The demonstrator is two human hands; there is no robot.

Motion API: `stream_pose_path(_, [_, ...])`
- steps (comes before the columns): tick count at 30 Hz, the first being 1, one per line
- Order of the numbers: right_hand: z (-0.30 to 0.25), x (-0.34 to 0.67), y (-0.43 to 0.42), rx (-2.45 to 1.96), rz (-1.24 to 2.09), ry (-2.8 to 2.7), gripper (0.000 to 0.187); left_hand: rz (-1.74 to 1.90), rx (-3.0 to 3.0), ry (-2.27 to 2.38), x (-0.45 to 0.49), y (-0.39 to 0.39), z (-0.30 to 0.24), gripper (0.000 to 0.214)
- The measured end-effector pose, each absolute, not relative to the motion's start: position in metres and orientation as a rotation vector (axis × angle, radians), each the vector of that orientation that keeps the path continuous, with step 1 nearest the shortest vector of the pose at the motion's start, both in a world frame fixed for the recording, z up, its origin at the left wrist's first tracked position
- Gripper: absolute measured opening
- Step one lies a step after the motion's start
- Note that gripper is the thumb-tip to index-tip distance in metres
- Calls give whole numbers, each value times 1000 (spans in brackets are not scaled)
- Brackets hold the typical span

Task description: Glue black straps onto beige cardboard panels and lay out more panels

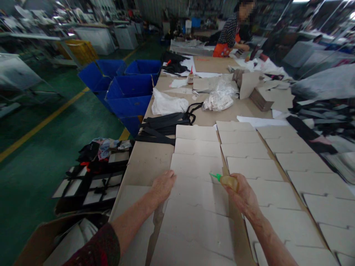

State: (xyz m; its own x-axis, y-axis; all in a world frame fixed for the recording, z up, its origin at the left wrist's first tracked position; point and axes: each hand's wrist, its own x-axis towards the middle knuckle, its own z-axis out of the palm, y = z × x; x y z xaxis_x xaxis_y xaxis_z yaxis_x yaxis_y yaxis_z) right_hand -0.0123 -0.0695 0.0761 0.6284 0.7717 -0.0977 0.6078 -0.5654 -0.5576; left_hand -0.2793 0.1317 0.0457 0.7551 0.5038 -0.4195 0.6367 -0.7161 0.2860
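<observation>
In my right hand is a small glue bottle with amber contents and a thin green nozzle. It is tilted, its tip pointing left just above or at a column of overlapping pale cardboard pieces; I cannot tell if it touches. My left hand lies at the left edge of that same column, fingers bent and pressed together on the card edge. Whether those fingers pinch a piece is hidden. Further columns of overlapping cardboard pieces run along the right side of the table.
Black straps, a white bag, a clear plastic bag and another red-tipped bottle are farther up the table. Blue bins and an open carton stand left. At the far end a person works.
</observation>
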Motion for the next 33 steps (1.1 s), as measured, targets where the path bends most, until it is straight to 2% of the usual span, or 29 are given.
stream_pose_path(4, [60,-23,-60,-2307,420,-907,41,-380,2601,861,-281,131,43,33])
stream_pose_path(8, [56,-45,-39,-2039,456,-621,54,-354,2628,881,-283,129,41,35])
stream_pose_path(12, [61,-72,-16,-2001,550,-887,47,-349,2646,882,-284,129,41,35])
stream_pose_path(19, [57,-97,9,-2106,505,-1333,30,-331,2664,856,-283,128,46,37])
stream_pose_path(33, [89,-92,28,-2313,391,-1643,27,-295,2662,857,-284,128,42,36])
